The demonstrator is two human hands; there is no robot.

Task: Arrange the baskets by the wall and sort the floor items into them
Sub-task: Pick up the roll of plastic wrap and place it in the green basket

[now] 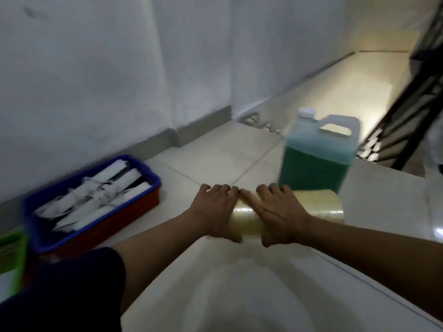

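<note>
Both my hands are on a stack of clear tape rolls (pixel 249 219) held out over the tiled floor (pixel 215 154). The rolls sit end to end as one cylinder, long axis running from lower left toward upper right, the far end (pixel 318 204) pointing at the jug. Material: glossy, yellowish translucent tape, smooth, with faint seams between rolls. No print readable on it.

My left hand (pixel 215 212) wraps the near end, fingers curled over the top, thumb underneath. My right hand (pixel 280 212) grips the middle the same way, index finger laid along the top toward the left hand; the fingertips of the two hands almost meet. Both are closed round the stack.

The jug (pixel 316 154) stands upright on the floor just beyond the tape: translucent plastic, rectangular, moulded handle loop, white screw cap (pixel 306 112), green liquid filling most of it. Label: none seen.

Blue basket (pixel 36 212) sits on the floor by the white wall (pixel 96 68), well left of my hands, nested in a red basket (pixel 115 221) under it. Long axis roughly parallel to the wall. Inside: white wrapped rolls (pixel 96 200), lying lengthwise, blurred. A green basket (pixel 14 255) shows at the left edge, contents unclear.

Dark railing (pixel 412 104) at upper right. Frame motion-blurred; no writing legible anywhere.
</note>
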